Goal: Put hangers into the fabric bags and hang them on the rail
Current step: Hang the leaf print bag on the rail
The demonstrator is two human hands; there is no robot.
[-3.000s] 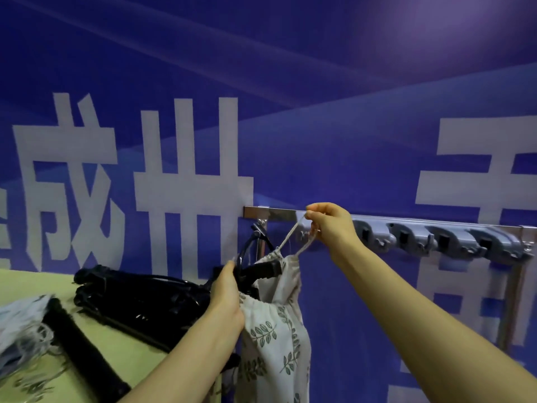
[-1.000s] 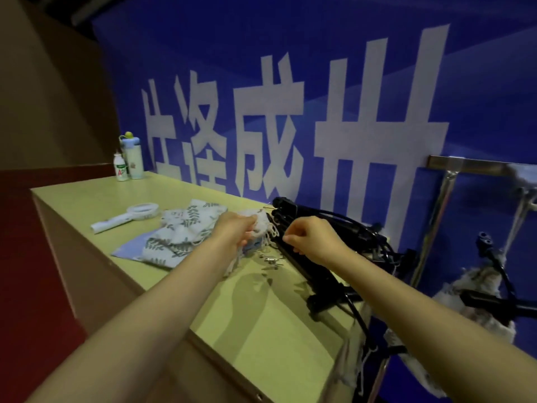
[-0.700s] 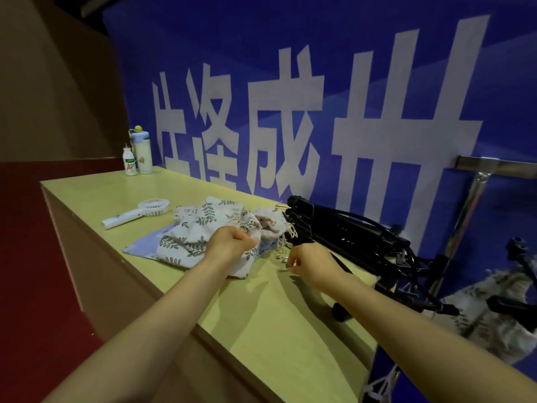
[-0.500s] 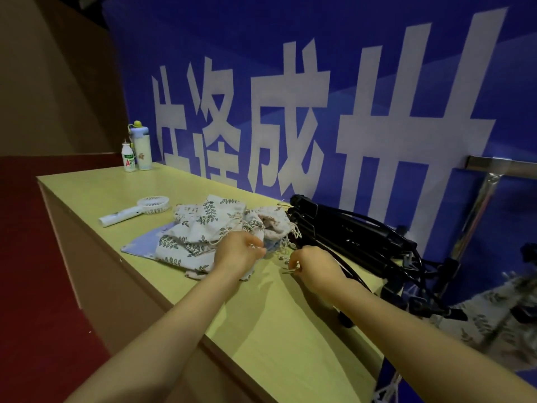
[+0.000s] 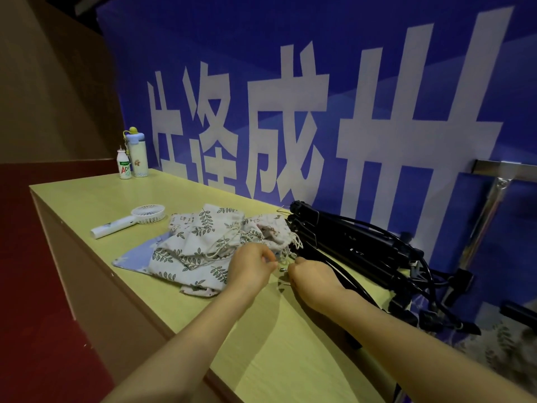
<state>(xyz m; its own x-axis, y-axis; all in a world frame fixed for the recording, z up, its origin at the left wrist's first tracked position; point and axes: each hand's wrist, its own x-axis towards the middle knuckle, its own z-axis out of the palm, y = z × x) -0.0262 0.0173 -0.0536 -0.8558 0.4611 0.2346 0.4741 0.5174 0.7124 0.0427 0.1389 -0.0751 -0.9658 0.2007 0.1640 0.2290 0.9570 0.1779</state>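
A heap of cream fabric bags [image 5: 203, 242] printed with green leaves lies mid-table, white drawstrings trailing to its right. Black hangers [image 5: 348, 242] are piled just right of it, against the blue wall. My left hand [image 5: 252, 267] rests at the heap's right edge, fingers pinched on a drawstring. Close beside it, my right hand [image 5: 312, 276] is closed over small metal pieces [image 5: 283, 269] whose tips stick out toward my left hand. The metal rail [image 5: 505, 167] is at the far right, with a blurred leaf-print bag [image 5: 505, 347] hanging below it.
The yellow-green table [image 5: 87, 196] has a white hand-held fan [image 5: 128, 221] left of the bags. A small drink bottle [image 5: 124, 165] and a tall flask [image 5: 138, 155] stand at its far corner. A pale blue cloth [image 5: 136, 258] lies under the bags. Red floor is on the left.
Three seconds ago I was at the rail hanging a filled bag. My view has since swung left to the table, and both hands have come together at the right edge of the bag heap.
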